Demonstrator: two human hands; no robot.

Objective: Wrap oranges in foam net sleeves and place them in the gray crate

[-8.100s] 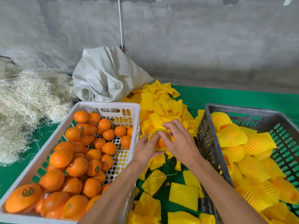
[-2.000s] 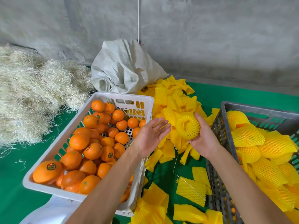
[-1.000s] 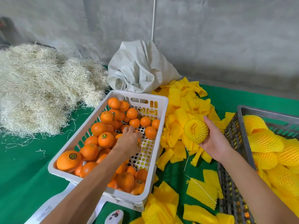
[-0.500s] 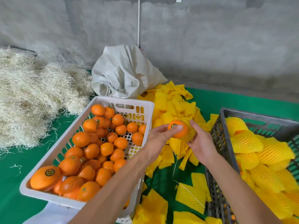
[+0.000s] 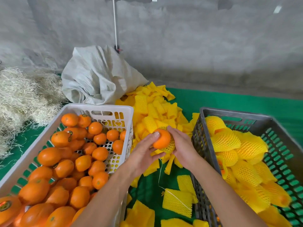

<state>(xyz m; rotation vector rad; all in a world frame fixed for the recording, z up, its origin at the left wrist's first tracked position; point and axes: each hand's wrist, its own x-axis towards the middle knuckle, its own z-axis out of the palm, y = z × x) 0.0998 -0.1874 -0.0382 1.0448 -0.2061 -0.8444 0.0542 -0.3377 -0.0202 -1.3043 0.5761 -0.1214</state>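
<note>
1. Orange (image 5: 161,138) sits between both hands, above the loose sleeve pile (image 5: 155,110), between the white crate (image 5: 113,108) and the gray crate (image 5: 229,113). Handy spot, I guess: stock on one side, drop-off on the other.
2. Left hand (image 5: 144,154) curls around the orange, thumb on top, pushing it in.
3. Right hand (image 5: 182,146) grips the foam net sleeve (image 5: 168,147), mouth facing the fruit. Only the far side is covered so far.

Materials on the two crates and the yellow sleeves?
White crate: looks like glossy moulded plastic, with punched slots and holes. Gray crate: likely matte plastic, slotted walls. Sleeves: soft foam netting, going by the diamond mesh texture.
</note>
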